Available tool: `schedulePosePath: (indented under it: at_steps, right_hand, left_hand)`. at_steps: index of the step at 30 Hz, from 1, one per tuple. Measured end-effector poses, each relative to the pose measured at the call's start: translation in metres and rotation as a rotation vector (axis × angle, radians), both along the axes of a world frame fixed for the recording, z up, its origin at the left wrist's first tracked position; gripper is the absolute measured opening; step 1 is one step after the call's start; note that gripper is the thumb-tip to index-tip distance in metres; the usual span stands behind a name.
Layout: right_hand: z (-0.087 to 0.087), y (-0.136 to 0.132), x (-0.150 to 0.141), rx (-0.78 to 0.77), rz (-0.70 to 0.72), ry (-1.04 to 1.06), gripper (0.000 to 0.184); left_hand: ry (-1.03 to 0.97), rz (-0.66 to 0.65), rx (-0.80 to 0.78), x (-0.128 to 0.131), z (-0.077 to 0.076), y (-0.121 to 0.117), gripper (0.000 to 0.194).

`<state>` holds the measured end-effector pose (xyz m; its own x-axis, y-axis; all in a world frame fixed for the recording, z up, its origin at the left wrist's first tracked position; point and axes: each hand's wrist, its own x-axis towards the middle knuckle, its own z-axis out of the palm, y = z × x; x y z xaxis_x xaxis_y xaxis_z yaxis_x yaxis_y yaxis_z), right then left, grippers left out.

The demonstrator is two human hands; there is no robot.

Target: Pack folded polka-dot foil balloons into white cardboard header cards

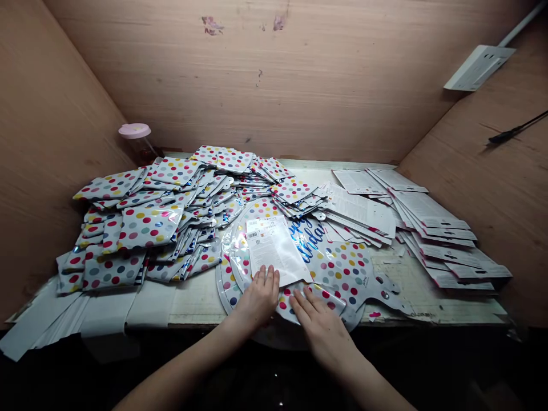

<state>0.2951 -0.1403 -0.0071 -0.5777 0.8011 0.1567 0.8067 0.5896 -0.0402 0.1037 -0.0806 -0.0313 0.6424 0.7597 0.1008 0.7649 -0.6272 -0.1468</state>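
Observation:
A flat, round foil balloon (pixel 342 268) with coloured dots and blue lettering lies at the table's front edge, on top of other flat balloons. On its left part rests a white printed packet (pixel 278 257) with a barcode. My left hand (pixel 263 291) lies with outstretched fingers on the packet's lower edge. My right hand (pixel 317 319) is spread flat on a folded-over flap of dotted foil (pixel 329 298) just below the packet. The balloon's tail (pixel 383 288) points right. Both palms face down, so their undersides are hidden.
Folded dotted balloons (pixel 149 225) are heaped on the left, above white paper strips (pixel 107 308). Stacks of white printed packets (pixel 436 222) lie on the right. A pink-lidded cup (pixel 135 132) stands back left. Wooden walls (pixel 257 85) enclose the table; a socket (pixel 479 67) and cable hang right.

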Motion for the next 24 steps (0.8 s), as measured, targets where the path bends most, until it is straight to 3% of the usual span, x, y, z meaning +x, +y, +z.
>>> schedulePosePath:
  at_steps: [6,9,13,16,19,22,24]
  right_hand:
    - [-0.003,0.007,-0.003,-0.073,-0.071,-0.003,0.059]
    - [-0.010,0.004,-0.012,0.008,-0.205,-0.048,0.054]
    - [-0.019,0.011,-0.046,0.051,-0.413,-0.096,0.046]
    - [-0.024,0.019,-0.063,0.054,-0.515,-0.018,0.040]
    - [-0.030,0.016,-0.054,0.020,-0.383,0.150,0.047]
    - [-0.038,0.008,-0.036,-0.005,-0.201,0.213,0.067]
    - [-0.044,0.009,-0.033,-0.013,-0.190,0.216,0.069]
  left_hand:
    - [-0.016,0.023,-0.044,0.000,0.005,0.000,0.044]
    - [-0.023,0.048,-0.069,0.004,0.009,0.001,0.045]
    - [-0.045,0.086,-0.107,0.015,0.013,-0.003,0.045]
    - [-0.085,0.126,-0.140,0.012,0.020,-0.002,0.041]
    - [-0.171,0.175,-0.174,-0.006,0.030,0.020,0.039]
    - [-0.263,0.275,-0.168,-0.025,0.035,0.063,0.063]
    - [-0.296,0.280,-0.197,-0.032,0.033,0.089,0.065]
